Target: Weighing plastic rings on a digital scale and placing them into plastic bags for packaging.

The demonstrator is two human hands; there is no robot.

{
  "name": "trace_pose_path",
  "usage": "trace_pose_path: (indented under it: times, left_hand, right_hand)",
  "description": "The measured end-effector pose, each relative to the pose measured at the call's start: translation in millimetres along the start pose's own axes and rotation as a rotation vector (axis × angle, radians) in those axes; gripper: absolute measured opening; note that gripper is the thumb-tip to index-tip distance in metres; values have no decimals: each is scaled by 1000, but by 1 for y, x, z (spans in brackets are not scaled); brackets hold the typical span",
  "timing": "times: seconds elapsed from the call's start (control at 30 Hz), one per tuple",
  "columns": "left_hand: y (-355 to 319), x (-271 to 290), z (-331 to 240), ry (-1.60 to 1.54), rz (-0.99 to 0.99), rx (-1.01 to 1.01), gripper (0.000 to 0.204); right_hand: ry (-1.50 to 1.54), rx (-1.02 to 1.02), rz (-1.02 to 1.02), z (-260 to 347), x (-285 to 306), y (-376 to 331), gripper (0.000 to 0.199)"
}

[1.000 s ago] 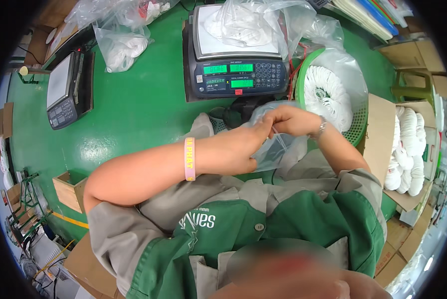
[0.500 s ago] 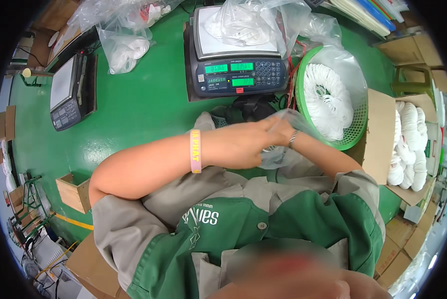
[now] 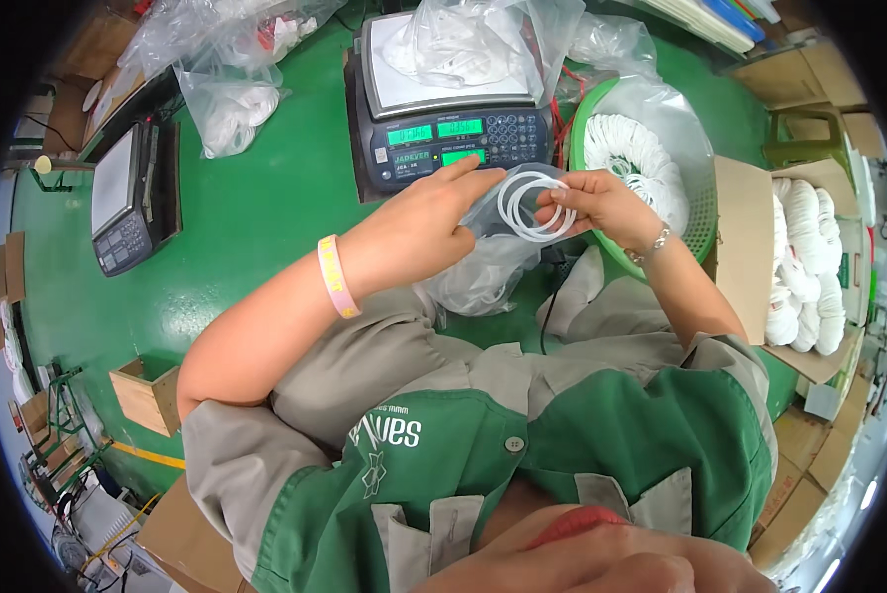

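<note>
A: What are the hands doing?

B: The left hand [image 3: 425,222] and the right hand [image 3: 601,205] are raised together over a green worktop [image 3: 255,227]. Between them is a clear plastic bag [image 3: 488,262] and a few thin white rings [image 3: 534,205]. The right hand's fingers pinch the rings at their right edge. The left hand grips the bag from the left, its index finger stretched out straight toward the rings.

A: Where exactly are the rings?

B: Between the two hands, at the mouth of the bag, which hangs down below them toward the person's chest. I cannot tell whether the rings are inside the bag or just in front of it.

A: What lies around the hands?

B: Just beyond them stands a dark counting scale [image 3: 443,109] with green lit displays, and another clear bag [image 3: 463,44] rests on its pan. To the right of the right hand is a green basket [image 3: 705,222] lined with plastic and filled with white rings. Further right is an open cardboard box [image 3: 745,247] with more white bundles. Well to the left of the left hand sits a second, smaller scale [image 3: 127,193]. The left wrist wears a pink band [image 3: 337,277].
</note>
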State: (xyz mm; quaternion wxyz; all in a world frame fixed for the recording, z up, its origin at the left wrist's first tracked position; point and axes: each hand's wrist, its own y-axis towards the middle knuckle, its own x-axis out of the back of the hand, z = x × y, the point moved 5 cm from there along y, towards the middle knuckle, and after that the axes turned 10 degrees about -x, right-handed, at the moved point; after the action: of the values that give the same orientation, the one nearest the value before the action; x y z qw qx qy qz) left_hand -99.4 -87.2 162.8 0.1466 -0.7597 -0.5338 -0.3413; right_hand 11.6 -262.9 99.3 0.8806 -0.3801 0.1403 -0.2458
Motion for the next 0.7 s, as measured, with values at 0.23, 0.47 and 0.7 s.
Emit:
trace_pose_path:
  times: [0.23, 0.47, 0.7]
  left_hand:
    - [2, -9, -12, -112, 149, -21, 56]
    - [9, -21, -13, -214, 339, -14, 59]
    - [-3, -12, -12, -284, 278, 91, 63]
  right_hand:
    - [359, 210, -223, 61, 69, 36, 25]
    - [525, 311, -325, 143, 79, 138, 31]
    - [59, 328, -238, 95, 63, 60, 36]
